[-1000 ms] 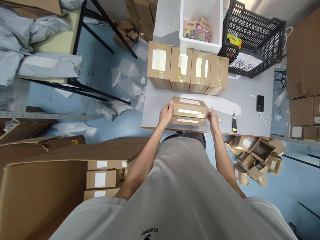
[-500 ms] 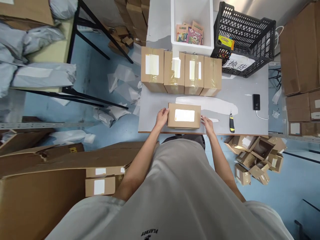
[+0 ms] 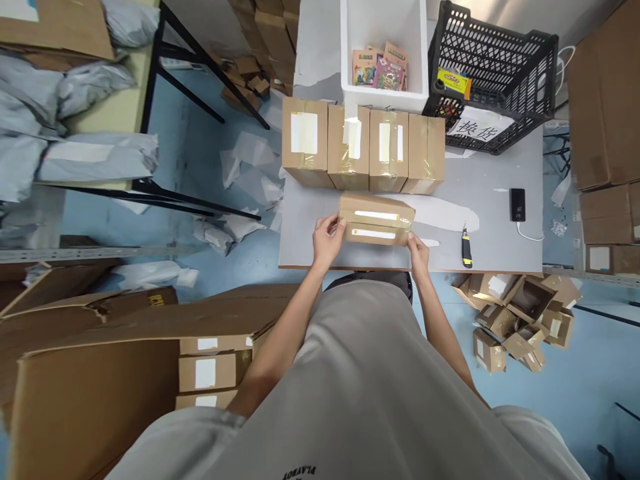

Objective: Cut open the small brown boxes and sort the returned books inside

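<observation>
A taped cardboard box is tilted between my two hands over the front of the grey table. Two white label strips and a taped seam face me. My left hand grips its left end, thumb against the side. At the right end, my right hand pinches the lower corner. Behind it stands a row of several upright cardboard boxes with tape and labels. To the right of my right hand lies a black and yellow utility knife.
A white bin with small colourful packs and a black crate stand at the back. A black power bank with a cable lies at right. Opened boxes are piled on the floor; a large carton stands at left.
The box has been turned and tilted, so the face with one large label is replaced by a seam with two strips. Both hands have closed on its ends.
</observation>
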A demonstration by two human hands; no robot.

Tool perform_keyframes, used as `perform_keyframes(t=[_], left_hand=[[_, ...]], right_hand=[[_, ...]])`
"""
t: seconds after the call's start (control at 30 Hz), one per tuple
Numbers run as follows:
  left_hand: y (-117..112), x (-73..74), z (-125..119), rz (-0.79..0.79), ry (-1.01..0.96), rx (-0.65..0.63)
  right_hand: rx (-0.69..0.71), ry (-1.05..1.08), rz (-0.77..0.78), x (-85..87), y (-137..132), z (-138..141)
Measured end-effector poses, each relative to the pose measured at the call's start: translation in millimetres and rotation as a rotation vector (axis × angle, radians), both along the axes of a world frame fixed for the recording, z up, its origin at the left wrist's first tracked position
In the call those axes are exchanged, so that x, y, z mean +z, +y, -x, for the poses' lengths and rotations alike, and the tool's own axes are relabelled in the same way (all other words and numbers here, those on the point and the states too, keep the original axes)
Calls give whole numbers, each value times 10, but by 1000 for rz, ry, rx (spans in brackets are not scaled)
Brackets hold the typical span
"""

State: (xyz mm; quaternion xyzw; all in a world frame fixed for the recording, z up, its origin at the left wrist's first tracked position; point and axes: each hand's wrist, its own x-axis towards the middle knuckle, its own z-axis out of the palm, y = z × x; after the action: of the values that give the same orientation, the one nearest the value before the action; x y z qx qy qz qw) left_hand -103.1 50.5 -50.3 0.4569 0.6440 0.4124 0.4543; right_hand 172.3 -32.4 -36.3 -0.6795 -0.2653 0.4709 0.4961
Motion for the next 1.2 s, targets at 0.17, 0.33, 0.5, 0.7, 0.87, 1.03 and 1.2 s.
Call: perform_keyframes(t=[0.17, 0.33, 0.5, 0.7, 0.87, 1.03, 1.2], left_hand=[[-253, -3, -12, 1, 83, -48], [-279, -104, 101, 102, 139, -63], [-328, -176, 179, 95, 107, -102], [-427, -125, 197, 39, 128, -134], [-475, -73, 211, 37, 126, -183], [-483, -145, 250, 124, 13, -173], [522, -243, 762, 92, 33, 139]], right_hand=[[-52, 2, 3, 11, -171, 49], [71, 3, 44, -101, -182, -252], [-42, -542, 236, -368, -68, -1374], [-111, -923, 691, -710, -48, -2353], [-112, -920, 737, -859, -110, -2335], [-119, -946, 706, -868, -10, -2281], [-58, -821, 350, -832, 731, -2084]])
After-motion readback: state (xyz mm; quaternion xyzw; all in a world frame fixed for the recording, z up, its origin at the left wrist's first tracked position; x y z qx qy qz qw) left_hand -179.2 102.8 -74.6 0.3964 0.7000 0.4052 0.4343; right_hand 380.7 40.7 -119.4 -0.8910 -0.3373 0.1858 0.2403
